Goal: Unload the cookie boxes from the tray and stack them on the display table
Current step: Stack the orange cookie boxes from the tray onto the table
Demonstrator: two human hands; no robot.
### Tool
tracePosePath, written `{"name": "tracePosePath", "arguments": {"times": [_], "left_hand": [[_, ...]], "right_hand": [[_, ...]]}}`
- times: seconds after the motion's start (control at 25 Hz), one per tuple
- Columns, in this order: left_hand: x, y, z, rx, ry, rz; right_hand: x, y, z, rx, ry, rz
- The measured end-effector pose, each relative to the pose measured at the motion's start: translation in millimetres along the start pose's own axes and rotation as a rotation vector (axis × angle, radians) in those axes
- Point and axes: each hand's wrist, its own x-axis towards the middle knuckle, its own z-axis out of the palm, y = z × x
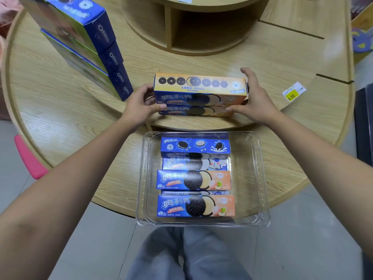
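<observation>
Two orange-and-blue cookie boxes lie stacked one on the other on the raised tier of the wooden display table. My left hand grips the stack's left end and my right hand its right end, thumbs on the lower box's front. Nearer me, a clear plastic tray rests on the lower table tier. It holds several cookie boxes: a blue one at the back, a pale one behind an orange-ended box, and another orange-ended box at the front.
A tall stack of blue cookie boxes stands at the back left of the raised tier. A round wooden shelf unit rises at the centre back. A yellow price tag lies to the right. A pink object sticks out at left.
</observation>
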Motion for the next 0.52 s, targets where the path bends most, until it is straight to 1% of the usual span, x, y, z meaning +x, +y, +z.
{"name": "tracePosePath", "arguments": {"times": [0.24,0.4,0.52], "left_hand": [[-3.2,4.9,2.1,0.024,-0.009,-0.005],[-5.2,3.7,1.8,0.045,-0.001,0.003],[-7.3,5.4,1.3,0.12,0.004,0.023]], "right_hand": [[-6.4,-5.2,-0.9,-0.065,0.02,-0.032],[-7.5,-1.4,3.6,-0.012,0.034,0.019],[-8.0,1.4,4.5,0.057,0.026,0.039]]}}
